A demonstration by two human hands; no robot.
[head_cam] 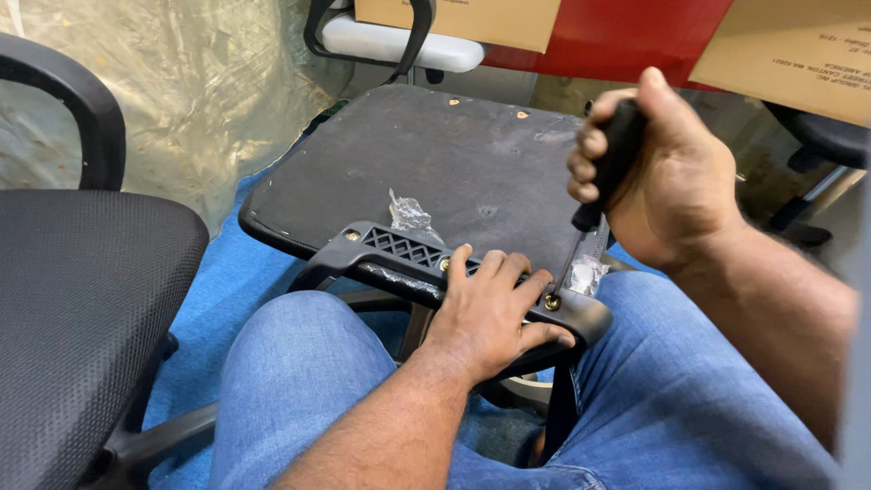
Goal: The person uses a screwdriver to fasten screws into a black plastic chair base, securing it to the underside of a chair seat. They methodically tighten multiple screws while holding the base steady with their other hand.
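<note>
Screwdriver [606, 168] steeply tilted, tip seemingly on screw [552, 302].

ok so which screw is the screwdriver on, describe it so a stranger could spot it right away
Start at the upturned black seat base across the person's lap, then follow the black plastic armrest bracket along its near edge. The screw sits at the bracket's right end, beside the left hand's index finger. Unlike the other brass screws along the bracket, it has the screwdriver tip on it.

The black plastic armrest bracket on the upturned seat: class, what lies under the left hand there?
The left hand presses flat on the black plastic armrest bracket. A brass screw shows beside its fingers, with the black-handled screwdriver on it. The bracket beneath the palm is covered.
</note>
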